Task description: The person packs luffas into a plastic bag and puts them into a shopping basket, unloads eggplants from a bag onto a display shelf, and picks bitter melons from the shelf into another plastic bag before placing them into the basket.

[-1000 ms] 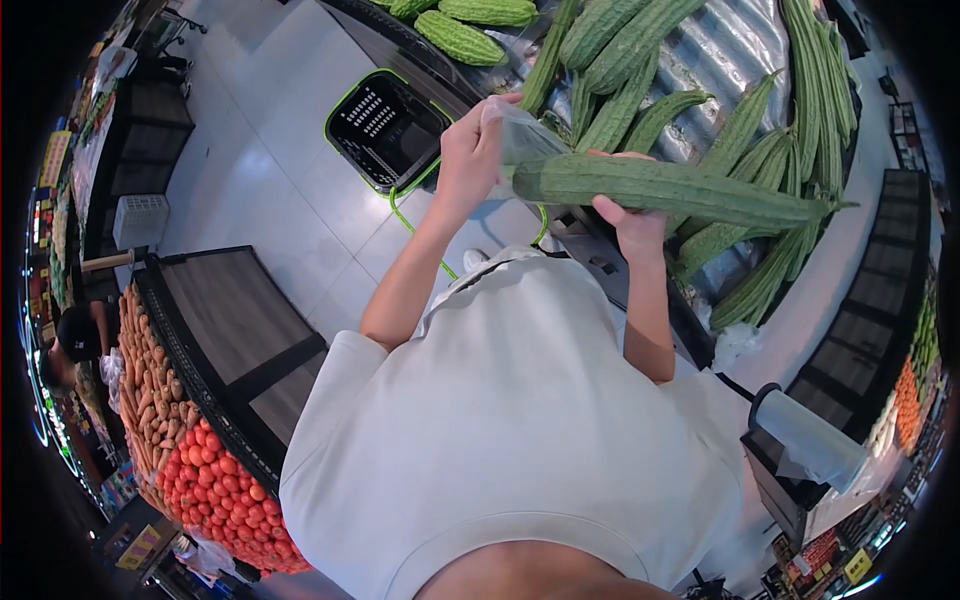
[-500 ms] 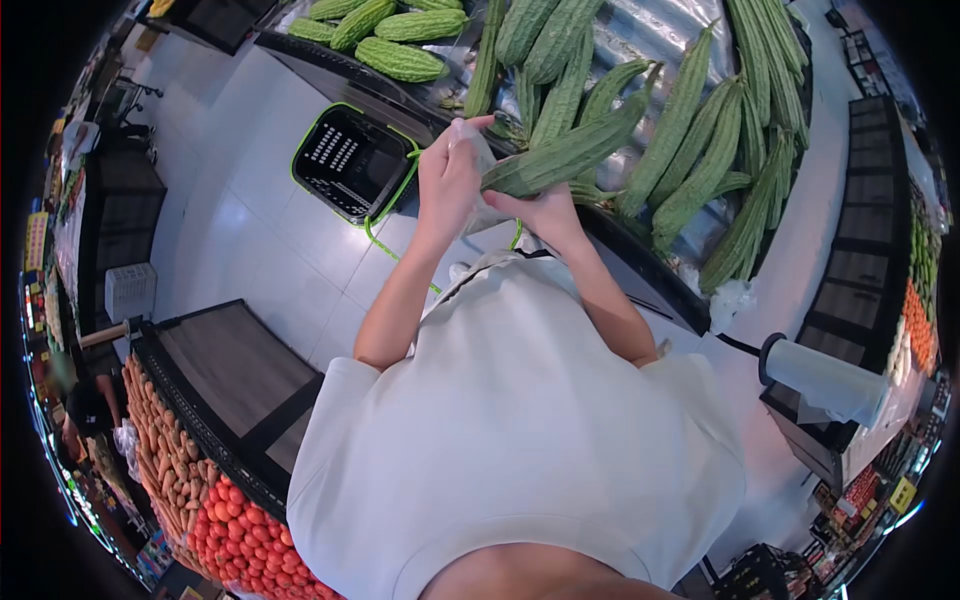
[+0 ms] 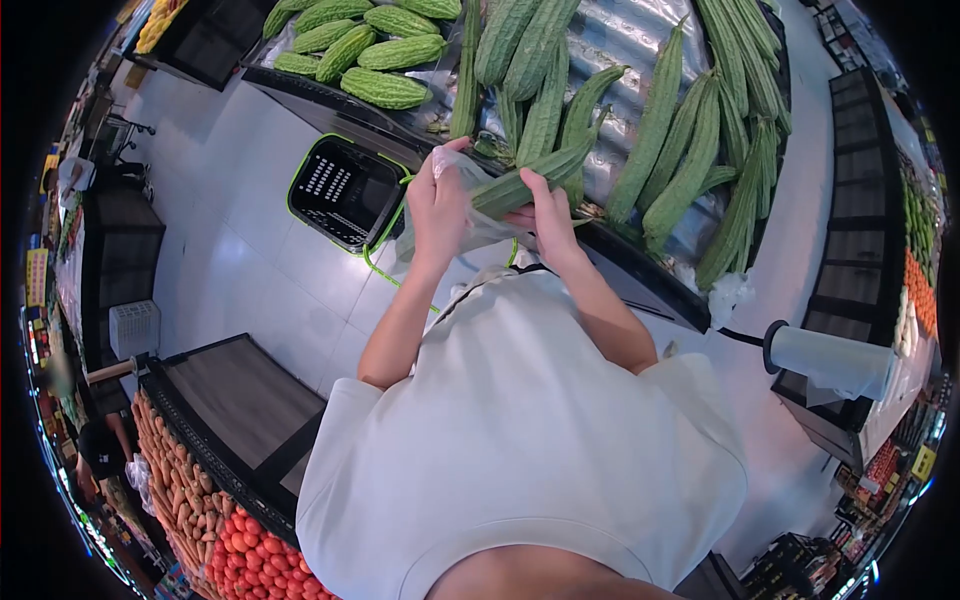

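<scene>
A long ridged green gourd [image 3: 520, 186] lies partly inside a clear plastic bag [image 3: 486, 226], its stem end sticking out toward the upper right. My left hand [image 3: 437, 205] is closed on the bag's edge, left of the gourd. Around the gourd's middle, near the bag's mouth, my right hand [image 3: 545, 215] is closed, thumb on top and fingers below. Beyond both hands, more ridged gourds [image 3: 650, 125] lie on the display stand [image 3: 640, 285]. The gourd's lower end shows only faintly through the bag.
A black basket with green trim [image 3: 348, 195] stands on the floor at the left. Bitter melons [image 3: 385, 88] fill the stand's upper left. Carrots [image 3: 185, 485] and tomatoes [image 3: 255, 560] are at lower left, with a person [image 3: 100, 445] beside them. A bag roll [image 3: 835, 360] is at the right.
The gourd has gone from lying across outside the bag to being partly inside it. My right hand has moved left, closer to my left hand. The view has shifted, showing more bitter melons.
</scene>
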`<state>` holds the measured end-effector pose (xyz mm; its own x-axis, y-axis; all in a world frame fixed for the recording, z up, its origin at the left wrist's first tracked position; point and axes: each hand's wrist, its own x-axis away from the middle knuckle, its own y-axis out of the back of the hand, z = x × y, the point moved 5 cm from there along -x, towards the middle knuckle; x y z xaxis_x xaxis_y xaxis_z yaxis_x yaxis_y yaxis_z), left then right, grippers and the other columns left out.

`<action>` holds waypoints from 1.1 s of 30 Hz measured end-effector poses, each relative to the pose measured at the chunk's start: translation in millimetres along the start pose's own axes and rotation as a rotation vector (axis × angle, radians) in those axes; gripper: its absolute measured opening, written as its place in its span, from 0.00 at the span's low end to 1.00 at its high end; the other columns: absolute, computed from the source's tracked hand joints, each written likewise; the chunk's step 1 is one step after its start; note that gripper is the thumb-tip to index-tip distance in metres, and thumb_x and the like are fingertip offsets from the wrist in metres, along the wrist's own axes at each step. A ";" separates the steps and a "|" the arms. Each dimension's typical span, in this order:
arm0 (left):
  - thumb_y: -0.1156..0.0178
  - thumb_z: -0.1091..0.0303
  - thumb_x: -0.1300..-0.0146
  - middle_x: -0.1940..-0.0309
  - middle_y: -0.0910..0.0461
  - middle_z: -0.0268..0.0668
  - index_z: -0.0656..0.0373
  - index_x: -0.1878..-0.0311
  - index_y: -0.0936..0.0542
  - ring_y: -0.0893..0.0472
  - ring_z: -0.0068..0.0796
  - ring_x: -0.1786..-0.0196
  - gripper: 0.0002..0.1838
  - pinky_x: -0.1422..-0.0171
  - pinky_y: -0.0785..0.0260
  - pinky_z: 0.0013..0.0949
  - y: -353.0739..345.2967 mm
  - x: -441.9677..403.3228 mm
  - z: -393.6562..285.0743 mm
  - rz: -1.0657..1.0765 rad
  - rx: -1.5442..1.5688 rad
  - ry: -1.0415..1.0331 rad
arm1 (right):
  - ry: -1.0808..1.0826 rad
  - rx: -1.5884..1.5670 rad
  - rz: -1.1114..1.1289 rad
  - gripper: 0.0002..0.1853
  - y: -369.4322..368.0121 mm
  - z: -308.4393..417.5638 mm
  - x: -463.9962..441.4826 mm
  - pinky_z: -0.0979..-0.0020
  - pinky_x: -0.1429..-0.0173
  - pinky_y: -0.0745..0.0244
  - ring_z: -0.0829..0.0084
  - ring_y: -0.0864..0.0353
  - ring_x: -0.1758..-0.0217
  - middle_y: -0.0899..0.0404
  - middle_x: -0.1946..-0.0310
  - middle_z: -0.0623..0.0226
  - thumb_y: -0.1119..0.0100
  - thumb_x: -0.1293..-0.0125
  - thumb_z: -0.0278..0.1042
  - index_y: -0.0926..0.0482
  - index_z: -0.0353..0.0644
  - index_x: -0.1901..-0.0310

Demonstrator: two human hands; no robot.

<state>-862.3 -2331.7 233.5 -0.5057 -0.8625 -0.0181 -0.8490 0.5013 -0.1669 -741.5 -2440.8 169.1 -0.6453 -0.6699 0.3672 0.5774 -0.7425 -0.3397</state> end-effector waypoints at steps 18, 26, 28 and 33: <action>0.59 0.61 0.24 0.78 0.39 0.22 0.68 0.45 0.25 0.38 0.10 0.82 0.21 0.83 0.41 0.19 0.3 -16.1 6.6 -0.058 0.040 -0.026 | 0.365 0.445 -0.027 0.34 61.2 52.7 -1.1 0.68 0.39 0.30 0.69 0.24 0.45 0.25 0.47 0.58 0.31 0.44 0.26 0.41 0.32 0.39; 0.60 0.66 0.25 0.79 0.38 0.24 0.65 0.47 0.23 0.37 0.11 0.82 0.18 0.82 0.40 0.20 -3.7 -11.2 -6.3 -0.058 0.089 -0.015 | 0.416 0.830 -0.183 0.40 98.6 122.8 38.7 0.66 0.39 0.27 0.60 0.23 0.41 0.35 0.35 0.45 0.34 0.40 0.32 0.44 0.26 0.32; 0.60 0.66 0.25 0.79 0.39 0.24 0.65 0.47 0.23 0.38 0.11 0.83 0.18 0.83 0.41 0.20 -3.3 -7.9 -8.0 -0.053 0.068 -0.019 | 0.415 0.542 -0.249 0.33 117.1 154.0 32.8 0.68 0.48 0.20 0.64 0.19 0.47 0.27 0.42 0.45 0.36 0.39 0.33 0.37 0.26 0.36; 0.60 0.67 0.26 0.80 0.36 0.22 0.65 0.47 0.23 0.39 0.09 0.82 0.18 0.82 0.48 0.20 4.9 -10.8 -7.1 -0.057 -0.043 -0.035 | 0.416 0.993 -0.514 0.31 159.4 215.5 -51.4 0.65 0.56 0.19 0.62 0.16 0.53 0.19 0.58 0.50 0.41 0.37 0.50 0.29 0.30 0.43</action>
<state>-862.1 -2319.4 239.9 -0.4514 -0.8912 -0.0447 -0.8824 0.4533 -0.1262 -508.5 -2526.2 282.6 -0.9211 -0.3743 -0.1068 0.2198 -0.7267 0.6508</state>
